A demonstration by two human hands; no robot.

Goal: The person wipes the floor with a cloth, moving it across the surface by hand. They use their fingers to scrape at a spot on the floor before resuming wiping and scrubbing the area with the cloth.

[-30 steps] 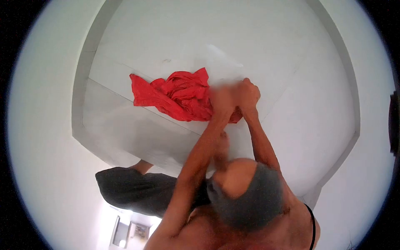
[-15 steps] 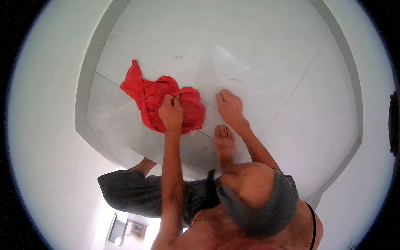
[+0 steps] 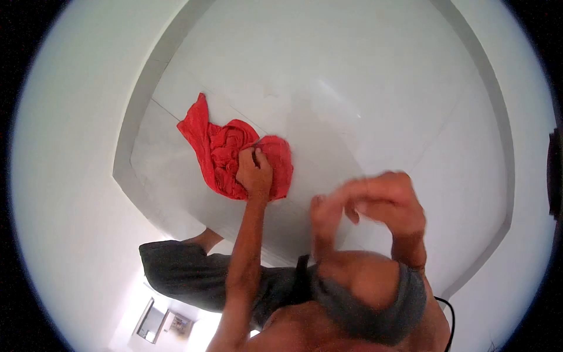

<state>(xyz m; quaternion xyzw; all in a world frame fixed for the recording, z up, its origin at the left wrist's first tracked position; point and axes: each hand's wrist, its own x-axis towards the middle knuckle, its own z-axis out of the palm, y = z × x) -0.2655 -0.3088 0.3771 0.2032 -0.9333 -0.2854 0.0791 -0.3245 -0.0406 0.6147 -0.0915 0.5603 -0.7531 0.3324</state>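
Note:
A crumpled red cloth [image 3: 223, 152] lies on the pale tiled floor, its narrow end trailing up and left. My left hand [image 3: 255, 173] presses down on it with curled fingers gripping the fabric; some fingertips are hidden in the folds. Above my raised bare knee is my right hand [image 3: 384, 199], lifted off the floor and blurred by movement. Its fingers stretch to the left with the thumb apart below them, and nothing shows in them. This hand is well away from the cloth.
Large glossy floor tiles [image 3: 399, 123] spread around me. A grey skirting strip [image 3: 138, 105] borders the white walls at left and right. My bare foot [image 3: 324, 217] stands close to my right hand. At lower left, a framed item [image 3: 177, 324] hangs near a bright area.
My right hand has risen from the floor and moved right, its fingers now pointing left. My left hand stays on the cloth, while the whole view has shifted slightly.

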